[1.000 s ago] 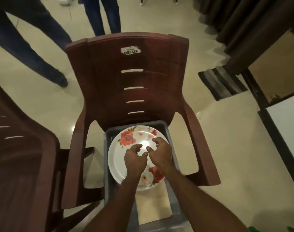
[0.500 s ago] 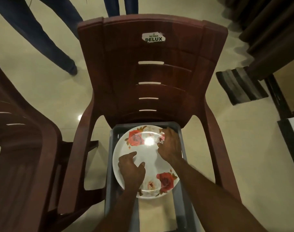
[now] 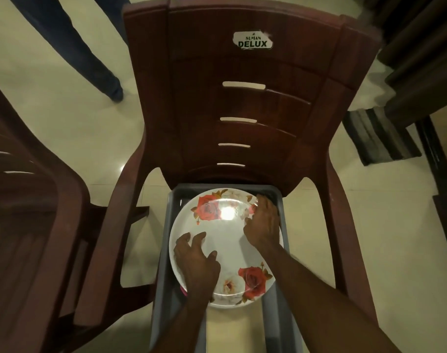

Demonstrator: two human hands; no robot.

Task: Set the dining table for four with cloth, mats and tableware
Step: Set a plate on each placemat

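A white plate (image 3: 225, 240) printed with red roses lies in a grey tray (image 3: 164, 261) on the seat of a brown plastic chair (image 3: 242, 98). My left hand (image 3: 195, 262) rests on the plate's lower left part with its fingers spread. At the upper right rim, my right hand (image 3: 263, 225) grips the plate, the fingers curled over the edge. A beige mat (image 3: 232, 327) lies in the tray under the plate's near edge. Something pink (image 3: 182, 291) peeks out beneath the plate's left side.
A second brown chair (image 3: 39, 200) stands close on the left. A person's legs in dark trousers (image 3: 90, 59) are on the floor behind the chairs. A striped rug (image 3: 377, 136) and dark curtains (image 3: 421, 47) are at the right.
My hands have spread apart from the plate's middle: the right went to the upper right rim, the left toward the lower left. The camera has come closer.
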